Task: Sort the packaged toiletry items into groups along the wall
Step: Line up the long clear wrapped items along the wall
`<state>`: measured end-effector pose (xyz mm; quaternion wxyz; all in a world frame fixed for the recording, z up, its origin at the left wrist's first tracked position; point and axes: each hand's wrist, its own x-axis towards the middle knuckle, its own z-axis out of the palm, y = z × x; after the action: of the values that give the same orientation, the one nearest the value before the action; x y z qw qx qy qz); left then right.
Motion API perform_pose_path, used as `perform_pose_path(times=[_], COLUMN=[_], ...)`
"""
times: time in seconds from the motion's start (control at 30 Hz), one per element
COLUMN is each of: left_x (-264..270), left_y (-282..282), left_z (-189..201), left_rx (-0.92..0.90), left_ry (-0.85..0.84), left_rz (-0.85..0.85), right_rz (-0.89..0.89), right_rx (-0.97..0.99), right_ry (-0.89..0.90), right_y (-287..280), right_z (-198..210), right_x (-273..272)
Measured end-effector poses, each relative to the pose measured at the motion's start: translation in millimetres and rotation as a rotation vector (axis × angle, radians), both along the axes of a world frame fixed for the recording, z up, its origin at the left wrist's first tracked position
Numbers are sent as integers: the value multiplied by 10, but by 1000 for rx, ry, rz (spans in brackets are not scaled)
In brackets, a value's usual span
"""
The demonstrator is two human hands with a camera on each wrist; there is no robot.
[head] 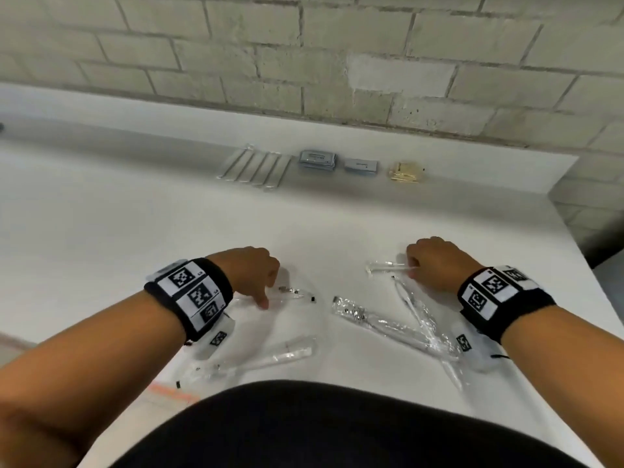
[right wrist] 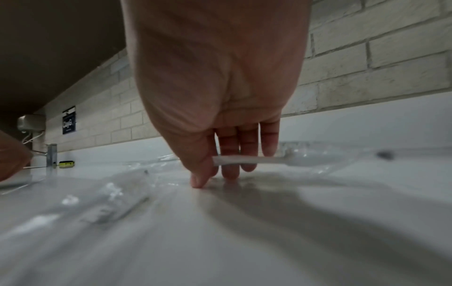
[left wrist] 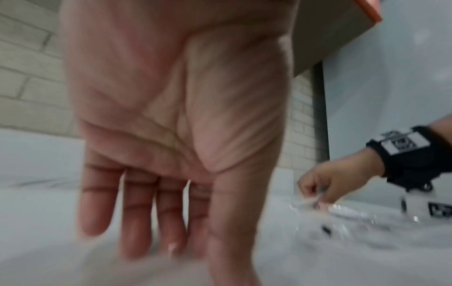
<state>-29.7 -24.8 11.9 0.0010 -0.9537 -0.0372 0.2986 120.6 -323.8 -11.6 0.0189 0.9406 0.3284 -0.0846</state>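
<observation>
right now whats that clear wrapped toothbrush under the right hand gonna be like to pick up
The wrapped toothbrush pinched by the right hand is thin and small, so probably very light. Its white handle looks straight and stiff, but the clear wrapper around it is crinkled and loose, so it may flop and slip between the fingers. It lies flat on the counter, so it is unlikely to roll.

Head overhead — wrists low, countertop-level
</observation>
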Motion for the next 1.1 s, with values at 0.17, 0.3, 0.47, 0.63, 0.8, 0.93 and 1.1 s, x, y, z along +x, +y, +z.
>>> perform_pose_path(times=[0.17, 0.3, 0.47, 0.63, 0.8, 0.93, 1.1], left_x=[-91, -222, -589, -866, -772, -566, -130], left_y=[-12, -87, -286, -493, -459, -379, -447], left_z=[12, 184, 273, -55, -75, -2, 37], left_rx=[-76, -226, -245, -88, -63, -244, -604], left_ry=[-177, -329, -204, 0, -20, -148, -336], left_rz=[51, 102, 45, -83, -104, 23, 292], right_rz=[-188, -186, -90, -66, -272, -473, -490], right_rx=[111, 272, -164, -233, 19, 6, -100], right_ry=[89, 257, 342, 310, 284, 229, 343], right_y=[9, 158, 429, 557, 343, 35, -11], right_z=[153, 348, 150, 69, 337, 342, 69], right_x=[-175, -509, -950, -1045, -869, -770, -891])
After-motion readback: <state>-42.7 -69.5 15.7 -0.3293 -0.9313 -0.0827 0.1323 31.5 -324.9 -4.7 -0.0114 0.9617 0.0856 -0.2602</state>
